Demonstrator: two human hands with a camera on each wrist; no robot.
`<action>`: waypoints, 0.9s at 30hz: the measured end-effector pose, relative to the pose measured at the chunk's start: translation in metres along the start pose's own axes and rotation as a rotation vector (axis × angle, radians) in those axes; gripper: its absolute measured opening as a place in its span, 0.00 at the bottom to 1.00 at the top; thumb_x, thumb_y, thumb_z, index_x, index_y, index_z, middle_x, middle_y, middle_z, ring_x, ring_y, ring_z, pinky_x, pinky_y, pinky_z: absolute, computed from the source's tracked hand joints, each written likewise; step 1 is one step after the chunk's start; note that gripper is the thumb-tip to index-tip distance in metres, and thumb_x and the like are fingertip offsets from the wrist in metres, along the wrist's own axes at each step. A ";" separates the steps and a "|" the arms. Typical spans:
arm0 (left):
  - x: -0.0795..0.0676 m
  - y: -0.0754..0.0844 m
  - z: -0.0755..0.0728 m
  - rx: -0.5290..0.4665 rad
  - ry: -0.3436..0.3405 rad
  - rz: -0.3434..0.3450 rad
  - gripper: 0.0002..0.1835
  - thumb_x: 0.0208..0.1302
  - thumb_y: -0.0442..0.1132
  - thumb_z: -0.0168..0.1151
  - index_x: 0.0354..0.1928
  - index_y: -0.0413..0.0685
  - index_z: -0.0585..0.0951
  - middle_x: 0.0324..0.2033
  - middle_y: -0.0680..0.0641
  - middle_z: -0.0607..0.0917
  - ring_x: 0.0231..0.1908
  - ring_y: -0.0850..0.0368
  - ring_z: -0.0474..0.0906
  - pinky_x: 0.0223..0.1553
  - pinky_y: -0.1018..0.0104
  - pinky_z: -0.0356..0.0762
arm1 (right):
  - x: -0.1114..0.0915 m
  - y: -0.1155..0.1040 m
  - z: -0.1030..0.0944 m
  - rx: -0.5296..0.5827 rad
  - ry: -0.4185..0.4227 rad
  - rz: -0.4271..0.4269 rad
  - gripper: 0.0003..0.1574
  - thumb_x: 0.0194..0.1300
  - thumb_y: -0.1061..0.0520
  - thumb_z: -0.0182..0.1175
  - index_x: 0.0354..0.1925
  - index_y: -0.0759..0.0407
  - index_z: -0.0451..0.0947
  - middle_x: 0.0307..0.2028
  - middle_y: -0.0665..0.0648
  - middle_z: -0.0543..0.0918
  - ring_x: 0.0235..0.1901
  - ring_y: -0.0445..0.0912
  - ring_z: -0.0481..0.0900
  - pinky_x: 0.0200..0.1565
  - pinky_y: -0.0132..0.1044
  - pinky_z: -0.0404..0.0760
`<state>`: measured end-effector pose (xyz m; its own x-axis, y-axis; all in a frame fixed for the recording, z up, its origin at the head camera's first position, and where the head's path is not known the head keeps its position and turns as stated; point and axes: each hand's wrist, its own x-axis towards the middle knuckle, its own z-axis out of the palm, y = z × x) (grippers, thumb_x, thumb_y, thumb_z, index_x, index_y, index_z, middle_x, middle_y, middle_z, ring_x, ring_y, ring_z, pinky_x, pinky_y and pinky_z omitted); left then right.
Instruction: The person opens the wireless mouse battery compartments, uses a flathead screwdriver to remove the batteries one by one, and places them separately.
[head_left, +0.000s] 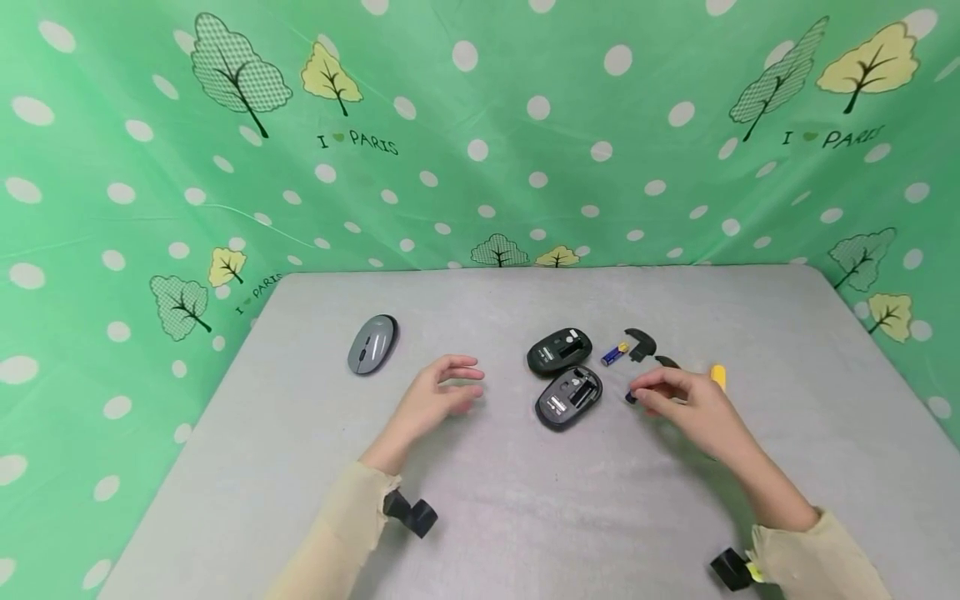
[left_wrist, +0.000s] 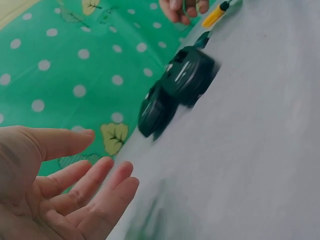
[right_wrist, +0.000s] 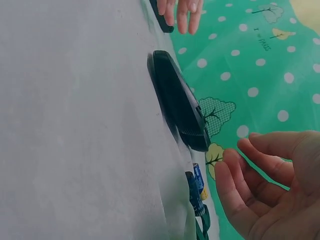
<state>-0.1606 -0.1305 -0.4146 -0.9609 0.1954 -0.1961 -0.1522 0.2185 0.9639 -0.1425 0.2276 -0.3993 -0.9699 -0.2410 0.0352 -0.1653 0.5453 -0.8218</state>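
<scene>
Two black mice lie underside up between the hands, their battery bays uncovered: an upper mouse and a lower mouse. My left hand hovers left of them with fingers loosely bent and nothing in them. Right of the mice, my right hand is held over a dark blue battery, mostly hidden by the fingers in the head view. The right wrist view shows the fingers and thumb apart, with nothing between them. A blue and gold battery lies just beyond.
A grey mouse sits buttons up at the back left of the grey tabletop. Beyond the right hand are a black curved cover and a second black piece. A yellow-handled tool is partly hidden behind that hand.
</scene>
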 end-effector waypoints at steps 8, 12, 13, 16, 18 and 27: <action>-0.002 0.001 -0.017 0.023 0.060 0.012 0.28 0.65 0.33 0.62 0.66 0.35 0.70 0.58 0.34 0.81 0.50 0.45 0.85 0.51 0.57 0.87 | -0.001 -0.002 0.003 0.036 -0.015 -0.019 0.14 0.69 0.57 0.62 0.48 0.66 0.82 0.43 0.64 0.87 0.36 0.34 0.84 0.38 0.26 0.84; -0.003 0.001 -0.024 0.036 0.090 0.035 0.28 0.64 0.34 0.63 0.65 0.33 0.70 0.56 0.35 0.82 0.47 0.51 0.86 0.48 0.59 0.88 | -0.002 -0.002 0.005 0.046 -0.017 -0.059 0.13 0.68 0.60 0.63 0.49 0.65 0.82 0.44 0.64 0.87 0.38 0.30 0.81 0.39 0.24 0.83; -0.004 0.001 -0.026 0.042 0.101 0.038 0.28 0.64 0.34 0.63 0.65 0.33 0.70 0.55 0.35 0.82 0.46 0.53 0.86 0.47 0.59 0.88 | -0.002 -0.001 0.006 0.051 -0.018 -0.066 0.13 0.67 0.60 0.63 0.49 0.65 0.82 0.44 0.64 0.87 0.38 0.30 0.81 0.39 0.24 0.83; -0.004 0.000 -0.032 0.060 0.131 0.044 0.28 0.63 0.34 0.63 0.65 0.34 0.70 0.55 0.35 0.82 0.45 0.54 0.86 0.48 0.59 0.88 | -0.003 -0.001 0.008 0.069 -0.028 -0.075 0.13 0.67 0.61 0.63 0.49 0.64 0.82 0.45 0.63 0.87 0.39 0.30 0.82 0.41 0.24 0.83; -0.005 0.001 -0.036 0.074 0.139 0.044 0.28 0.64 0.34 0.63 0.65 0.35 0.71 0.56 0.35 0.82 0.46 0.52 0.86 0.49 0.60 0.87 | -0.003 -0.001 0.009 0.076 -0.034 -0.073 0.14 0.67 0.60 0.64 0.49 0.64 0.82 0.45 0.63 0.87 0.39 0.30 0.82 0.42 0.24 0.83; -0.004 0.003 -0.051 0.151 0.207 0.057 0.25 0.67 0.35 0.62 0.64 0.36 0.72 0.58 0.34 0.81 0.51 0.43 0.84 0.46 0.75 0.81 | -0.004 -0.004 0.015 0.100 -0.044 -0.091 0.14 0.66 0.61 0.65 0.49 0.66 0.82 0.45 0.65 0.86 0.40 0.31 0.82 0.43 0.25 0.84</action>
<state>-0.1688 -0.1793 -0.4018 -0.9962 0.0146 -0.0863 -0.0755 0.3560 0.9314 -0.1350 0.2143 -0.4048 -0.9427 -0.3215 0.0891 -0.2312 0.4372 -0.8691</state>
